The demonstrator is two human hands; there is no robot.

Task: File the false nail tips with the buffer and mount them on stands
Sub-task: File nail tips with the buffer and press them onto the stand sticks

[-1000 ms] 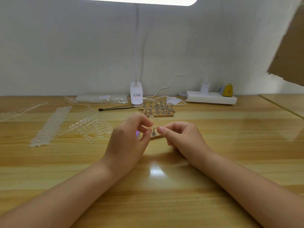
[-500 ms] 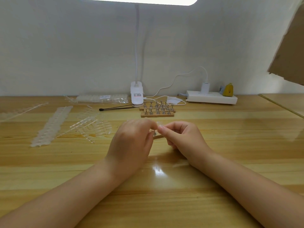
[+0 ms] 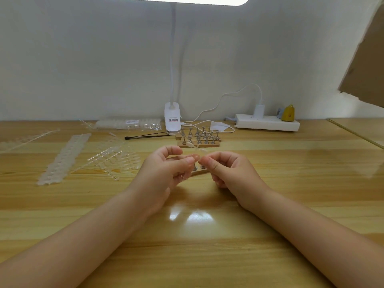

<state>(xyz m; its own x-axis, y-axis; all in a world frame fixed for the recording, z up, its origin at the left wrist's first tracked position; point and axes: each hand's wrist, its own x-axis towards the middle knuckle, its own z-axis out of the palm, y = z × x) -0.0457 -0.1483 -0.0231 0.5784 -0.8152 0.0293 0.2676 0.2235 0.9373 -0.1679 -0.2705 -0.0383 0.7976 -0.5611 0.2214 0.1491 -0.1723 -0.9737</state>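
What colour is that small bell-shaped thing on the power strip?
Yellow: the small bell-shaped object shows in the head view.

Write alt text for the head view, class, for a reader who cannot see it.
Two bare hands meet over a wooden table: the left hand and right hand pinch a clear strip of nail tips between them, above a small stand block. Behind stand racks of metal stands, a lamp and a power strip; more tips lie left.
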